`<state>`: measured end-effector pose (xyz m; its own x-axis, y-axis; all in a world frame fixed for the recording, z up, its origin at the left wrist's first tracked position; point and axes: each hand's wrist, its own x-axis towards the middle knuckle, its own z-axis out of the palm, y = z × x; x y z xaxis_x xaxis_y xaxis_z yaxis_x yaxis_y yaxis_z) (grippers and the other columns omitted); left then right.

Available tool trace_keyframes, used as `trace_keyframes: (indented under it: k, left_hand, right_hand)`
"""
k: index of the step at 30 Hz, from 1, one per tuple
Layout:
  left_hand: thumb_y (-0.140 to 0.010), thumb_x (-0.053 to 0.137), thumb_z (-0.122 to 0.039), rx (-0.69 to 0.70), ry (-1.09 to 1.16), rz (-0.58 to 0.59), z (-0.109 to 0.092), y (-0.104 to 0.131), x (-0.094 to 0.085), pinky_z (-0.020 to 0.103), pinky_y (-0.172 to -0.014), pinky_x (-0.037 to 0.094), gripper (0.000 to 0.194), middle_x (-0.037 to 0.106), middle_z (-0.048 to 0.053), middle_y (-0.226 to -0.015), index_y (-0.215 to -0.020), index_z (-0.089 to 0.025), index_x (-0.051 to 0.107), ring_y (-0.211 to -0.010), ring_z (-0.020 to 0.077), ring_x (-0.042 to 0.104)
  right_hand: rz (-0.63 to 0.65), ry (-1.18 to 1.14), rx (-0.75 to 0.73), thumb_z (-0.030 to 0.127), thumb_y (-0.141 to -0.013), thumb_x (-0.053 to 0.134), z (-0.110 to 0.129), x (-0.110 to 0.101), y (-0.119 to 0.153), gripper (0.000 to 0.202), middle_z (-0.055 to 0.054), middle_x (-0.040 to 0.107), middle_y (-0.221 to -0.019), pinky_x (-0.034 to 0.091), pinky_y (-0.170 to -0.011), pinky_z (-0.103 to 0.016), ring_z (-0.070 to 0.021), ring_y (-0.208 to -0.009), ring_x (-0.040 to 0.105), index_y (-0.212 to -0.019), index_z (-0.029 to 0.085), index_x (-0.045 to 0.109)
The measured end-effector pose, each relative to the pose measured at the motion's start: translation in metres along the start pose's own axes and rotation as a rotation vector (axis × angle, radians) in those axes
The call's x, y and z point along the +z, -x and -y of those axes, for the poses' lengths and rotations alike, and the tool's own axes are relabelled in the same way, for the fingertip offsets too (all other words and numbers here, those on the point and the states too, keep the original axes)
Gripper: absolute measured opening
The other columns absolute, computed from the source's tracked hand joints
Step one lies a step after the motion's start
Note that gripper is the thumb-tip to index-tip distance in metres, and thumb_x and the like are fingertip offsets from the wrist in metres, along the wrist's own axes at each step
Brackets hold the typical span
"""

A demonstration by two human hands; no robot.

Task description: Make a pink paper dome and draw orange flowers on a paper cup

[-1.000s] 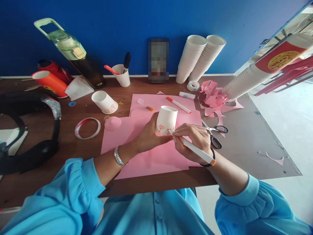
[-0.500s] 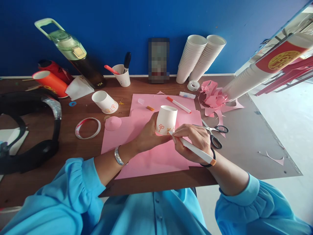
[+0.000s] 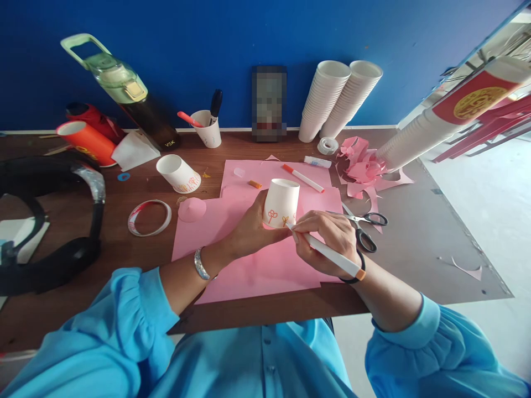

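My left hand (image 3: 254, 228) is wrapped round a white paper cup (image 3: 281, 202), turned upside down, with small orange flower drawings near its lower edge. Between the fingers of my right hand (image 3: 326, 240) is a white marker (image 3: 335, 255) with an orange end, its tip at the cup's lower edge beside a flower. Pink paper sheets (image 3: 249, 271) lie beneath both hands. An orange pen cap (image 3: 255, 184) and a red-capped marker (image 3: 305, 178) rest on the paper. Left of the sheets a second cup with drawings (image 3: 176, 172) stands behind a small pink cone (image 3: 192, 209).
Scissors (image 3: 365, 218) and crumpled pink paper (image 3: 363, 166) lie at the right. Stacked cups (image 3: 326, 97) stand at the back. A pen cup (image 3: 208, 132), green-lidded bottle (image 3: 136, 102), tape roll (image 3: 149, 218) and black headset (image 3: 89, 221) are at the left.
The held cup has shifted very slightly to the left. Both hands keep the same hold.
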<state>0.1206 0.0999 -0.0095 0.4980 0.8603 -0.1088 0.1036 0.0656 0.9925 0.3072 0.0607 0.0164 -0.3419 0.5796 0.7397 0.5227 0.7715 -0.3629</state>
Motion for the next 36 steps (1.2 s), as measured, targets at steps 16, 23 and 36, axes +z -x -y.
trace_keyframes:
  k: [16,23,36]
  left_hand:
    - [-0.071,0.088,-0.039,0.024,0.027,-0.002,0.002,-0.001,0.000,0.041,-0.087,0.054,0.073,0.059,0.009,-0.124,-0.128,-0.024,0.045,-0.111,0.0274,0.061]
    - [-0.074,0.086,-0.041,0.012,0.143,0.030,-0.001,0.000,-0.004,0.045,-0.096,0.051,0.073,0.060,0.010,-0.126,-0.132,-0.025,0.046,-0.119,0.0290,0.058]
    - [-0.076,0.081,-0.040,0.102,0.450,0.179,0.010,0.000,-0.012,0.054,-0.107,0.046,0.066,0.067,0.012,-0.130,-0.134,-0.026,0.056,-0.126,0.0339,0.061]
  right_hand:
    - [-0.039,-0.068,-0.001,0.004,-0.081,0.059,0.001,-0.003,-0.001,0.022,0.000,0.068,-0.069,0.053,-0.051,-0.025,-0.0152,-0.058,0.069,-0.092,0.022,0.059]
    - [-0.219,-0.142,0.130,0.018,-0.094,0.060,-0.005,-0.005,0.005,0.017,-0.003,0.072,-0.083,0.060,-0.061,-0.033,-0.0184,-0.070,0.072,-0.109,0.024,0.064]
    - [0.046,-0.248,0.217,0.049,-0.078,0.085,-0.033,-0.008,-0.003,0.094,-0.020,0.041,-0.161,0.045,-0.115,-0.061,-0.0369,-0.152,0.037,-0.153,0.027,0.033]
